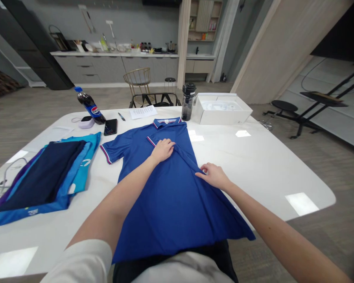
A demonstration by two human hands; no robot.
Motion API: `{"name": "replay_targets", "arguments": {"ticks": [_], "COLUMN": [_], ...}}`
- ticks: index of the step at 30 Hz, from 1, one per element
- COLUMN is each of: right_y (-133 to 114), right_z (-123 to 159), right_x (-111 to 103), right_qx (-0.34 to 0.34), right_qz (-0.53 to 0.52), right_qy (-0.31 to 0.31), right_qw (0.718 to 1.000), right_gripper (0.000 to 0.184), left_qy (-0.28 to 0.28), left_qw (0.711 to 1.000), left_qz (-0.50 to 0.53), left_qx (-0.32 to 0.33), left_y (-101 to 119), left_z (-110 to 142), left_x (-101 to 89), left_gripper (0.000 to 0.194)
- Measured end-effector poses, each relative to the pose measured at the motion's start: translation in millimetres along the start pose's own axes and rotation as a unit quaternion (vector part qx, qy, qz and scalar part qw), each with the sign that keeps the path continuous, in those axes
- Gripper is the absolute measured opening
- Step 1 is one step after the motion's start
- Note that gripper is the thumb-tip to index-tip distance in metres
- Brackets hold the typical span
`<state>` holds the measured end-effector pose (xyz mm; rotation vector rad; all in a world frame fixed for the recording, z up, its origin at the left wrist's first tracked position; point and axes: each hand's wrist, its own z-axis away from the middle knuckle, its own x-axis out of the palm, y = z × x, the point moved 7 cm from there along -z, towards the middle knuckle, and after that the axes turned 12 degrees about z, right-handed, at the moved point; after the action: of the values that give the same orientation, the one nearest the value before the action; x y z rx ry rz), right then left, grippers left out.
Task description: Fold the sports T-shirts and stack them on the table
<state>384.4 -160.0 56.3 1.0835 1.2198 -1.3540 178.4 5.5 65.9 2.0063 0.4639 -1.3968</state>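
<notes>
A blue polo shirt lies spread on the white table, collar at the far end and hem hanging over the near edge. Its right sleeve is folded inward across the chest, with the striped cuff showing near the middle. My left hand presses on that folded part, fingers curled together on the cloth. At the shirt's right edge, my right hand pinches the fabric between thumb and fingers. The left sleeve lies stretched out flat.
A pile of folded clothes is at left. Behind it stand a cola bottle, a phone and a small case. Farther back are a pen, paper, a dark bottle and a white box.
</notes>
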Motion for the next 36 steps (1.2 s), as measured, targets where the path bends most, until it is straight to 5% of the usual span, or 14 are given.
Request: {"name": "replay_targets", "arguments": {"ticks": [6, 10, 14, 17, 21, 26, 31, 36], "right_y": [15.4, 28.8, 30.5, 9.7, -46.5, -106.8, -103.8, -104.5], "right_z": [58.5, 100.2, 132.3, 148.3, 159.3, 151.4, 134.0, 132.4], "right_x": [1.9, 7.5, -7.9, -38.4, -70.7, -48.4, -0.9, 9.4], "right_qx": [0.031, 0.05, 0.052, 0.023, -0.022, -0.132, -0.131, -0.168], "right_qz": [0.071, 0.085, 0.062, -0.033, -0.188, -0.141, -0.035, -0.035], "right_qy": [-0.111, -0.192, -0.195, -0.186, -0.26, -0.342, -0.292, -0.156], "right_qw": [0.991, 0.976, 0.977, 0.982, 0.947, 0.92, 0.947, 0.973], "right_gripper": [0.028, 0.023, 0.009, 0.02, 0.043, 0.028, 0.019, 0.014], "left_qy": [-0.088, -0.089, -0.077, -0.06, -0.017, -0.045, -0.123, -0.14], "left_qw": [0.989, 0.991, 0.994, 0.998, 0.999, 0.998, 0.987, 0.978], "left_qz": [0.002, -0.02, -0.028, -0.014, 0.026, 0.035, 0.057, 0.101], "left_qx": [0.119, 0.093, 0.066, 0.027, -0.012, -0.017, 0.089, 0.119], "left_y": [77.9, 92.8, 95.2, 89.4, 76.6, 74.4, 114.4, 142.4], "left_z": [11.3, 15.2, 20.7, 23.5, 35.6, 98.4, 180.2, 217.2], "left_x": [28.7, 36.1, 30.7, 13.2, -22.3, -29.7, -5.1, -0.5], "left_gripper": [0.032, 0.031, 0.032, 0.031, 0.031, 0.034, 0.038, 0.035]}}
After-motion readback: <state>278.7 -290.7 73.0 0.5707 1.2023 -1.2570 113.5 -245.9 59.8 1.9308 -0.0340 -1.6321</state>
